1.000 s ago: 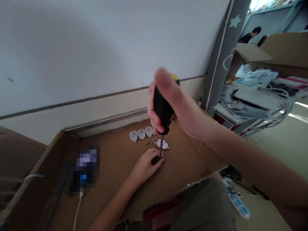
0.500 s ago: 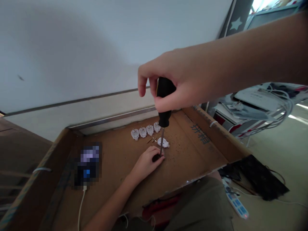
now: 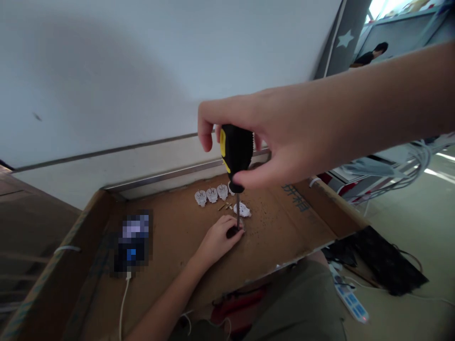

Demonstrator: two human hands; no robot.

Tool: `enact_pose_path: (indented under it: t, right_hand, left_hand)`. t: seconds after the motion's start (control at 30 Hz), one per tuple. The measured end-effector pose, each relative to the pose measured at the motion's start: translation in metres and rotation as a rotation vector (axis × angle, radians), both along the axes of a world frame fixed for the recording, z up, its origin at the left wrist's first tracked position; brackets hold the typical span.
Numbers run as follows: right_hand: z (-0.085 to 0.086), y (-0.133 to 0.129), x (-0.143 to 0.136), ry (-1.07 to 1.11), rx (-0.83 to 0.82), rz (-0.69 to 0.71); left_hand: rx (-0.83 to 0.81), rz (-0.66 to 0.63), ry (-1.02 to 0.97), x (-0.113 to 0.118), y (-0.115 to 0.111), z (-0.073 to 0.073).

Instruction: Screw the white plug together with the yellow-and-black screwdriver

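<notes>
My right hand (image 3: 280,137) grips the black and yellow handle of a screwdriver (image 3: 235,156) from above, the shaft pointing straight down. Its tip meets a small dark part (image 3: 232,232) that my left hand (image 3: 217,241) pins to the brown cardboard sheet (image 3: 170,246). Just beyond the tip lie a white plug piece (image 3: 243,210), a few brass pins (image 3: 224,206) and a row of white plug pieces (image 3: 212,194).
A blurred dark device (image 3: 133,241) with a white cable lies at the left of the cardboard. A power strip (image 3: 350,298) and a black mat (image 3: 386,265) lie on the floor at right. Papers and cables (image 3: 391,163) pile up behind. A person sits far back (image 3: 369,54).
My right hand has shifted from a side grip with the elbow low to a grip from above on the handle, arm raised across the view. The handle has turned, showing yellow. My left hand stays put.
</notes>
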State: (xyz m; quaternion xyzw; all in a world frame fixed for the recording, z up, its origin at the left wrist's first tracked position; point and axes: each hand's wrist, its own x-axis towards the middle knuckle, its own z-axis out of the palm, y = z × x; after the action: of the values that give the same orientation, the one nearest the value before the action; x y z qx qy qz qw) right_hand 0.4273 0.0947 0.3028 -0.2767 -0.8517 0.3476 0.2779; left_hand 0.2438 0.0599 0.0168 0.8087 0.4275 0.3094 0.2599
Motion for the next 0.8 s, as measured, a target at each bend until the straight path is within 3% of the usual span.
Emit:
enact_pose_path:
  t: [0.07,0.13,0.47,0.6,0.73,0.8]
  right_hand:
    - [0.001,-0.004,-0.001,-0.292,0.416,0.063]
    - [0.001,-0.004,-0.001,-0.389,0.617,0.070]
    - [-0.007,-0.003,0.009,-0.289,0.441,0.057]
    - [-0.008,-0.004,0.012,-0.362,0.600,0.012]
    - [-0.007,-0.007,0.013,-0.379,0.566,0.007]
    - [-0.007,-0.008,0.014,-0.349,0.623,0.002]
  left_hand:
    - [0.007,0.011,0.002,0.001,-0.001,0.001]
    - [0.008,0.020,0.008,0.001,-0.002,0.002]
    - [0.044,0.022,0.025,0.000,-0.002,0.000]
    - [0.039,0.020,0.021,0.000,-0.002,-0.001]
    - [0.042,0.022,0.024,0.000,-0.003,0.000]
    - [0.044,0.023,0.025,0.000,-0.003,0.000]
